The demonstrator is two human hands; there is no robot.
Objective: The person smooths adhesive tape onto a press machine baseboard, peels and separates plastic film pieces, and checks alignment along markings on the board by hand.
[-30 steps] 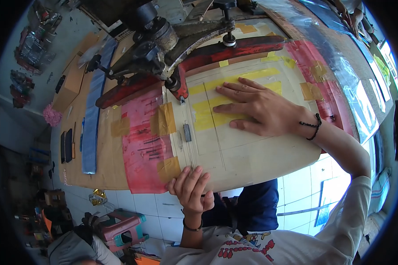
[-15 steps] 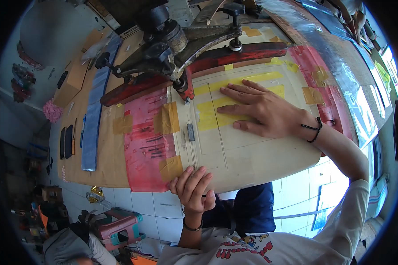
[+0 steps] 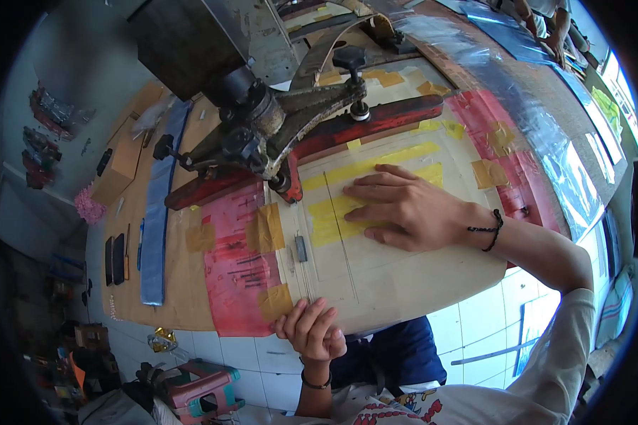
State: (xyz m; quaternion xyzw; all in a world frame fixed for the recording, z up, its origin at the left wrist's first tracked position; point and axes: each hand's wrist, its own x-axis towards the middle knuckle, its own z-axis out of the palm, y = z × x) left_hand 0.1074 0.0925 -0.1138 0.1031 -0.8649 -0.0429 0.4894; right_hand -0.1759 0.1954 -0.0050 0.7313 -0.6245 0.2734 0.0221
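My right hand lies palm down, fingers spread, on the cream sheet over its yellow tape strips. At the sheet's front edge my left hand rests with bent fingers touching the border near a brown tape patch; nothing shows in it. A small grey block sits on the sheet between the hands. Just beyond, the red bar of a dark metal press lies across the sheet. Pink film borders the sheet on the left.
Left on the table are a long blue strip, dark flat pieces and a cardboard box. Clear plastic lies at the right. Another person's hand shows at the top right. A pink and green stool stands below.
The view has shifted, so the table and both hands appear lower and more of the press shows. Both hands keep nearly the same places on the sheet.
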